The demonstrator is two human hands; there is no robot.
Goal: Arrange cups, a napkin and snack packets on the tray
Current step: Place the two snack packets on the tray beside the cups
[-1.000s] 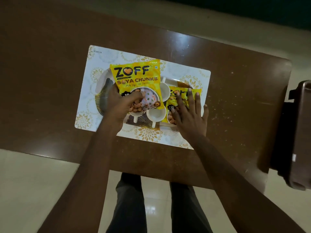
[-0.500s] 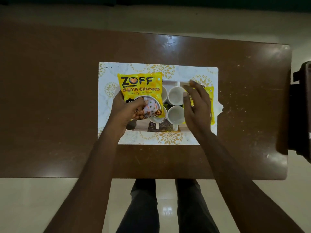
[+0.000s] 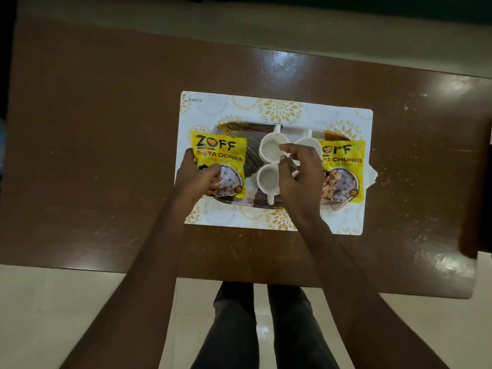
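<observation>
A patterned placemat (image 3: 279,110) is lying in the middle of the desk (image 3: 106,155), and the tray (image 3: 247,129) is sitting on it with its long side running along the near edge of the desk. The left hand (image 3: 197,179) is holding the left packet (image 3: 221,155) by its near corner. The thumb is pressing on top and the other fingers are going under it, so the packet is being pinched. It is covering the end of the tray that faces the left edge of the desk. I judge that it is being set there to mirror the right packet (image 3: 343,171), which is lying flat on the opposite end, towards the right edge. A white sheet, probably the napkin (image 3: 371,175), is sticking out from under that right packet, so the packet seems to be weighing it down. The white cups (image 3: 270,151) are standing upright and close together in the middle of the tray, which is leaving both ends free for the packets. The right hand (image 3: 300,179) is hovering over the cups with its fingers (image 3: 290,149) half curled and slightly apart. I cannot tell whether they are gripping a cup under the palm or holding nothing. Probably this hand is tidying the cups into a compact group.
</observation>
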